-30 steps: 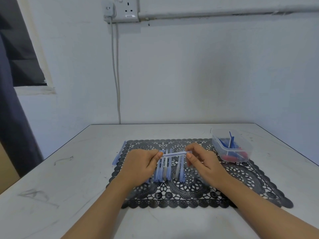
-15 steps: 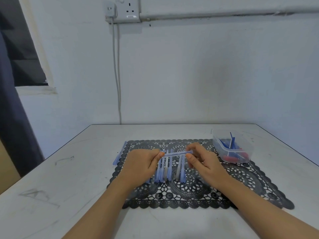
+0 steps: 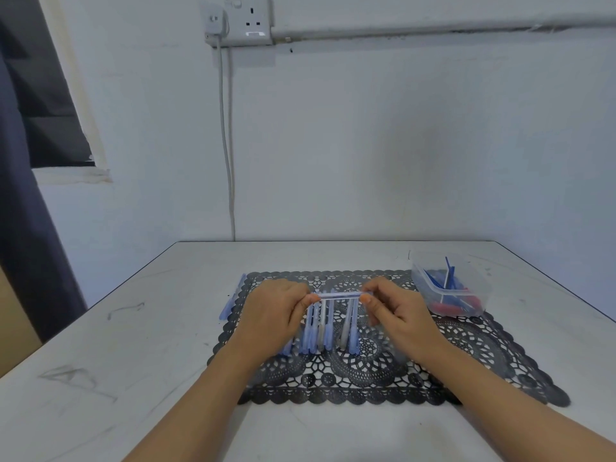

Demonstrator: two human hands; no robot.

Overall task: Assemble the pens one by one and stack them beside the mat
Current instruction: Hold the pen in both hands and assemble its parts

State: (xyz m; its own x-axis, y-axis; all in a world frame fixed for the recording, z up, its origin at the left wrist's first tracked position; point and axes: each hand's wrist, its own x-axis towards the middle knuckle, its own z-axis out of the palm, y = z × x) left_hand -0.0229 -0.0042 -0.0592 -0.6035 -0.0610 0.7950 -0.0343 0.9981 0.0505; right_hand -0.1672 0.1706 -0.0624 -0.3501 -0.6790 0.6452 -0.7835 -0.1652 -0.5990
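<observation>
Black mat (image 3: 466, 348) beneath hand-held pen (image 3: 340, 295)

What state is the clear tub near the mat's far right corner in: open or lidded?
Open. No lid covers the clear tub; thin blue rods stick up past its rim.

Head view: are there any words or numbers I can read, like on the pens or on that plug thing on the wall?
No text in this view can be read.
wall socket: a small bright mark near its lower edge, too blurred to read.
raised pen: no print shows.
row of pens: no print shows.
clear tub: no label shows.
</observation>
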